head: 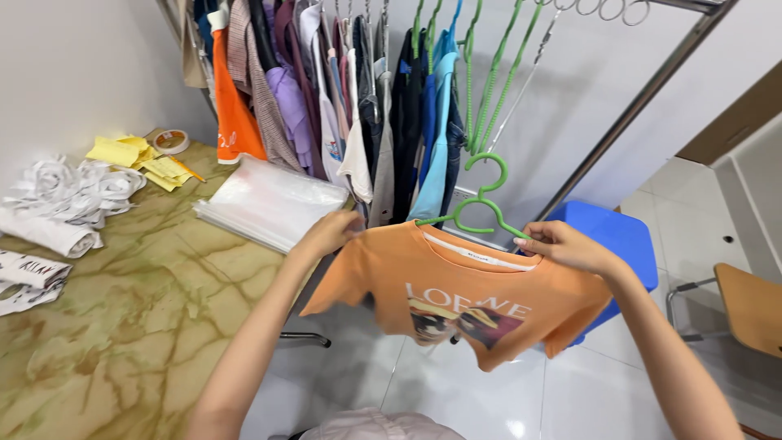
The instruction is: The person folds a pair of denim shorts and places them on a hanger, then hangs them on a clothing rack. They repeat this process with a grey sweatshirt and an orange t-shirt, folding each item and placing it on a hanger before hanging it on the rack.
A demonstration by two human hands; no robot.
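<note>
Two hands: both hold up one orange T-shirt (464,297) on a green hanger (481,204).
Left hand (330,234): fingers closed on the shirt's shoulder.
Right hand (562,246): pinching the other shoulder.
Table (122,326): clear bags (273,200) lie flat on it.
Rack (652,90): clothes (342,90) hang behind.

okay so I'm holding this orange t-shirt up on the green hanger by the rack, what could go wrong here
The left hand and right hand pinch only the shoulders of the orange t-shirt, so it may slide off the green hanger. The clothes rack looks crowded, so hanging it could knock neighbouring garments loose.
</note>
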